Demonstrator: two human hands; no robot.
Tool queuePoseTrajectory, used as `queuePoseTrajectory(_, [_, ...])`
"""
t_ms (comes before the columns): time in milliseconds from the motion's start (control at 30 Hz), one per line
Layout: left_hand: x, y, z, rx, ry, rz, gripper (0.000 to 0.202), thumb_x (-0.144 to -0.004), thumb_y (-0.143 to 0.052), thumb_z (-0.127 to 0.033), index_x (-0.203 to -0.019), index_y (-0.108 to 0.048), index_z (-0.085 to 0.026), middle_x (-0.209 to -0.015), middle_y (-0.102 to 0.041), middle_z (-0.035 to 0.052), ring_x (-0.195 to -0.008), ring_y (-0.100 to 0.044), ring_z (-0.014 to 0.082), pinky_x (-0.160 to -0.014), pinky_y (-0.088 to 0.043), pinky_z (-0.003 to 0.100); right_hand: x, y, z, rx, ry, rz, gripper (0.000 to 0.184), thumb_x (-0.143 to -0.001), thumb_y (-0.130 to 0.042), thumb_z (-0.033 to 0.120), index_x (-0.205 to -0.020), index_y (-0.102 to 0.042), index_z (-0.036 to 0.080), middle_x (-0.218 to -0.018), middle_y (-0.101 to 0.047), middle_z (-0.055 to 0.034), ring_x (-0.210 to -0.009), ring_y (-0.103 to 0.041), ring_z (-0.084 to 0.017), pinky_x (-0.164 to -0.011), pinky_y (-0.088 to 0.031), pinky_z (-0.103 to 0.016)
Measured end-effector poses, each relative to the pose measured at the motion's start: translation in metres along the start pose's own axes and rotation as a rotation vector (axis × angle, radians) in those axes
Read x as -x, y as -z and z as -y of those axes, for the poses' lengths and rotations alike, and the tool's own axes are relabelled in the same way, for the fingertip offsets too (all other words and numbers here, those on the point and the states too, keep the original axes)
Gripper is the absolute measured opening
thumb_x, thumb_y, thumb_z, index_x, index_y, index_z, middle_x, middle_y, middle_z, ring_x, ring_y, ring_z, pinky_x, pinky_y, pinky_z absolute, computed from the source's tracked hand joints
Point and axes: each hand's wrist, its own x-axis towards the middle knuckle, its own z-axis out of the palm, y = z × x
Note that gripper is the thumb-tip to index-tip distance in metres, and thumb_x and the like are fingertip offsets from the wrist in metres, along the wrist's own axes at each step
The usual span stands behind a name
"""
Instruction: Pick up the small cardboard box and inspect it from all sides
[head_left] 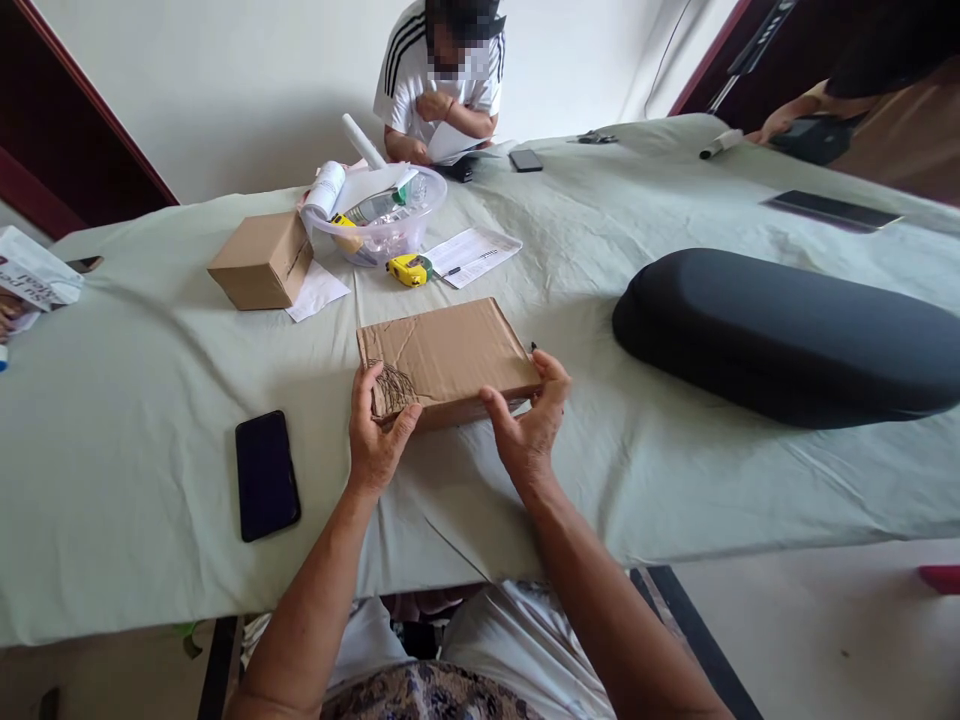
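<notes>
Between my two hands is a flat brown cardboard box [457, 350], its near left corner covered in dark scribbled lines. My left hand [377, 430] grips that scribbled corner, thumb along the near edge and fingers on the left side. At the near right corner, my right hand [529, 415] holds the box with the thumb on the near edge and fingers around the right side. A small dark tip, perhaps of a pen, shows by the right fingers. Just beyond the box lie a yellow tape measure [410, 269] and a printed paper sheet [480, 255].
A black phone [268, 475] lies to the left, a long black case [795, 335] to the right. A second cardboard box [262, 262] stands beside a filled plastic basin [431, 205]. One person sits across the green-covered table [570, 240]; another is at the far right.
</notes>
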Motion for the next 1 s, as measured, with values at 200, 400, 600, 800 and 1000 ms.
queuePoseTrajectory(200, [0.004, -0.005, -0.001, -0.061, -0.014, -0.071, 0.07, -0.072, -0.082, -0.058, -0.127, -0.059, -0.021, -0.138, -0.059, 0.0138, -0.135, -0.053, 0.0299, -0.116, -0.039, 0.043, 0.009, -0.005, 0.009, 0.097, 0.132, 0.072, 0.097, -0.073, -0.075, 0.07, -0.15, -0.033, 0.029, -0.143, -0.049, -0.0151, -0.135, -0.049, -0.037, -0.111, -0.041, -0.061])
queuePoseTrajectory(400, [0.003, -0.005, -0.005, -0.032, 0.032, -0.148, 0.063, -0.069, -0.085, -0.053, -0.12, -0.061, -0.023, -0.13, -0.062, 0.011, -0.128, -0.057, 0.0279, -0.113, -0.041, 0.041, 0.01, -0.002, 0.019, -0.03, -0.012, 0.108, 0.076, -0.08, -0.072, 0.063, -0.143, -0.046, 0.028, -0.141, -0.056, -0.0137, -0.133, -0.052, -0.034, -0.111, -0.043, -0.057])
queuePoseTrajectory(600, [0.0, 0.001, -0.008, 0.045, 0.097, -0.144, 0.061, -0.069, -0.086, -0.05, -0.118, -0.062, -0.023, -0.123, -0.065, 0.008, -0.117, -0.062, 0.0239, -0.103, -0.047, 0.035, 0.003, 0.002, 0.022, -0.157, -0.167, 0.072, 0.048, -0.091, -0.058, 0.054, -0.13, -0.061, 0.025, -0.13, -0.065, -0.0115, -0.116, -0.063, -0.027, -0.099, -0.051, -0.047])
queuePoseTrajectory(800, [-0.001, 0.003, -0.009, 0.077, 0.129, -0.142, 0.062, -0.068, -0.086, -0.052, -0.117, -0.063, -0.023, -0.116, -0.067, 0.0067, -0.104, -0.064, 0.0206, -0.093, -0.051, 0.031, -0.001, 0.004, 0.024, -0.175, -0.159, 0.081, 0.041, -0.096, -0.051, 0.052, -0.123, -0.066, 0.026, -0.127, -0.069, -0.0094, -0.118, -0.063, -0.025, -0.105, -0.048, -0.045])
queuePoseTrajectory(1000, [-0.002, 0.004, -0.005, 0.052, 0.101, -0.129, 0.059, -0.071, -0.084, -0.051, -0.119, -0.063, -0.024, -0.12, -0.066, 0.0072, -0.11, -0.063, 0.0222, -0.098, -0.049, 0.033, 0.001, 0.001, 0.02, -0.156, -0.133, 0.078, 0.04, -0.095, -0.049, 0.052, -0.122, -0.064, 0.025, -0.117, -0.068, -0.0084, -0.103, -0.064, -0.023, -0.09, -0.052, -0.04])
